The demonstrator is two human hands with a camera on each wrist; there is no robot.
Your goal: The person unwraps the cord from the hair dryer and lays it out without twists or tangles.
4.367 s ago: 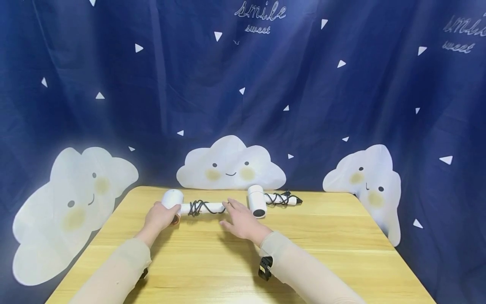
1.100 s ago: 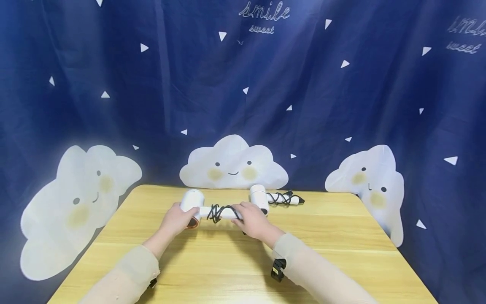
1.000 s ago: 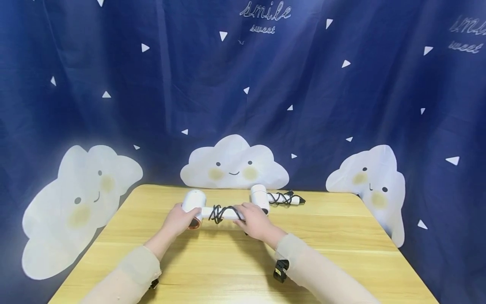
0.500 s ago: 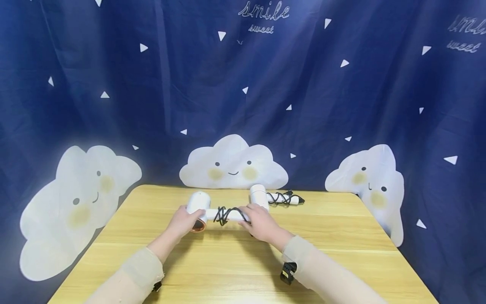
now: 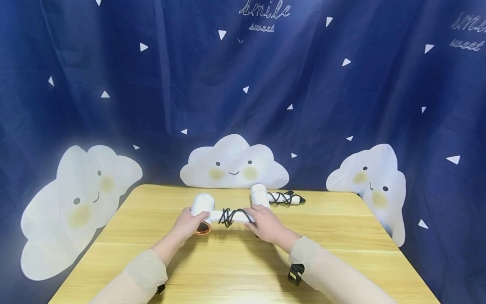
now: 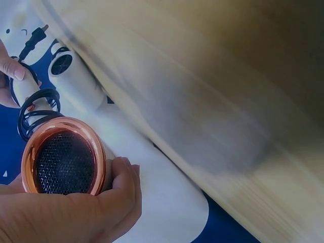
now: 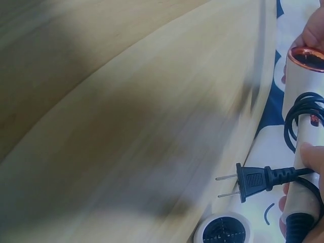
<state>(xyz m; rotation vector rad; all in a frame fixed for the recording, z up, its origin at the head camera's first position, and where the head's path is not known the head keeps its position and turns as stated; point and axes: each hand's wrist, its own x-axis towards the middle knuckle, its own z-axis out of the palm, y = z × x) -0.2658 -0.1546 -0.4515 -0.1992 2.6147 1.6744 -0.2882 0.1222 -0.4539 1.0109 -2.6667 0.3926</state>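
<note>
A white hair dryer with a copper-coloured ring round its mesh end spans the gap between my hands. My left hand grips its barrel; in the left wrist view the fingers curl round beside the copper ring. My right hand holds the far end of the handle, thumb along it. Black cord is wound about the handle, and its two-pin plug sticks out near the right hand. Shadows beneath suggest the dryer is off the table. Most of the right fingers are hidden.
A second white hair dryer, its handle wrapped in black cord, lies just behind my right hand at the table's back edge. The wooden table ends at a blue curtain printed with clouds.
The right hand, at first spread by the handle, closed on it. Both hands then brought the dryer right and nearer to me. The second dryer stayed in place.
</note>
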